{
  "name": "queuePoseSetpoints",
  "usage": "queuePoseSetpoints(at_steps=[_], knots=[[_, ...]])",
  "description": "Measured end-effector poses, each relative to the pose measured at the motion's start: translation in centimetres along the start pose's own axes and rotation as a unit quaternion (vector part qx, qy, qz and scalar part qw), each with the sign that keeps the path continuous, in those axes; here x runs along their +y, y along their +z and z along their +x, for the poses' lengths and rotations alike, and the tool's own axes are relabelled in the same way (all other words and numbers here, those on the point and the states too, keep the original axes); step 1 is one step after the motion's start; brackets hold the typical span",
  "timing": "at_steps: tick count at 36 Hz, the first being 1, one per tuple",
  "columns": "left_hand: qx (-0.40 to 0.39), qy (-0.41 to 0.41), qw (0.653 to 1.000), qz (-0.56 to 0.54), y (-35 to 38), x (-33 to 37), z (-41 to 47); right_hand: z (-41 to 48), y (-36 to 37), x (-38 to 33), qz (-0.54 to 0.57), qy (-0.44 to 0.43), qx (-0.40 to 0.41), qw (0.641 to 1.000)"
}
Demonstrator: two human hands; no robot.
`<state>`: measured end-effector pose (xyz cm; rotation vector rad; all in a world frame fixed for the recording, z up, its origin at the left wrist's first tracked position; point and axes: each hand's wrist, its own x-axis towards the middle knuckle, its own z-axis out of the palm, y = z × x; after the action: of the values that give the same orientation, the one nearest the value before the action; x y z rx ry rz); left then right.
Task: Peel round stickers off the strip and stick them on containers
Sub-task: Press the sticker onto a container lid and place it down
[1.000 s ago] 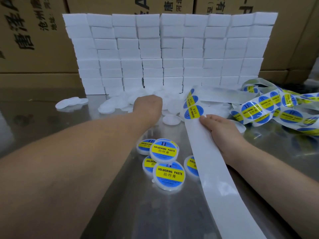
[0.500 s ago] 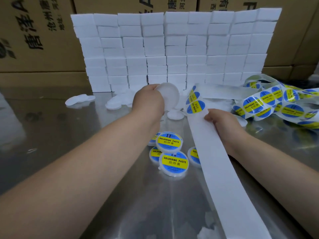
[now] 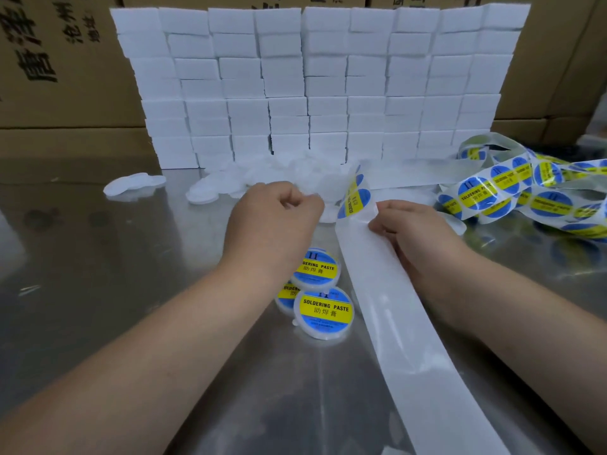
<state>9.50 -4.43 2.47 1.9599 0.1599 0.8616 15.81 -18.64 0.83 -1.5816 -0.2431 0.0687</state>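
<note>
Head view, the only one. The left hand (image 3: 276, 221) has its back to the camera, fingers curled in tight, thumb tucked on top. A bit of white edge shows just past its knuckles, but whether the hand has hold of anything can't be told, since the palm side is hidden.

The right hand (image 3: 417, 234) is just to the right of it, near but not touching. Its thumb & fingertips pinch the strip (image 3: 410, 339) at the strip's right edge. From that pinch the strip runs as bare white backing down btwn the two forearms, along the inside of the right wrist, & off the bottom of the frame.

Just beyond the right fingertips the strip curls upward, w/ a blue-and-yellow sticker (image 3: 356, 205) on the bend, btwn the two hands. Further on it goes off into a loose heap of loops (image 3: 525, 195) full of stickers, beyond & to the right of the right hand.

By the left wrist, just left of the backing, are the labelled containers (image 3: 323, 313). Three show, tops reading "SOLDERING PASTE", overlapping, one mostly hidden.

Beyond the left hand is a pile of plain white containers (image 3: 230, 185), w/ a few more out to the left. Behind those stands a wall of white blocks (image 3: 315, 87), then cardboard boxes (image 3: 59, 60) w/ printed characters. Everything sits on a shiny metal table (image 3: 98, 274).
</note>
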Motion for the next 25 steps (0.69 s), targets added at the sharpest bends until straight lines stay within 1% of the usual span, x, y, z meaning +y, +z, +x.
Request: queuePoseSetpoints(at_steps=[2,6,10,15,18,25], knots=[[-0.005,0.033,0.999,0.035,0.1,0.1,-0.3,-0.4,0.0,-0.2,-0.003,-0.008,-0.017,1.0],[-0.04,0.08,0.991,0.098,0.5,0.2,-0.7,-0.9,-0.1,-0.4,0.01,-0.032,-0.042,0.999],[-0.054,0.071,0.988,0.128,0.7,0.0,-0.8,-1.6,0.1,-0.6,0.015,-0.064,-0.078,0.995],[-0.074,0.073,0.986,0.129,0.7,0.3,-1.1,-1.9,0.2,-0.8,-0.011,-0.107,-0.09,0.99],[-0.08,0.076,0.986,0.125,0.7,0.4,-1.2,-2.2,0.4,-0.8,-0.006,-0.13,-0.108,0.986],[-0.084,0.059,0.988,0.114,0.6,0.1,-1.0,-2.3,0.4,-0.7,-0.04,-0.141,-0.135,0.98]])
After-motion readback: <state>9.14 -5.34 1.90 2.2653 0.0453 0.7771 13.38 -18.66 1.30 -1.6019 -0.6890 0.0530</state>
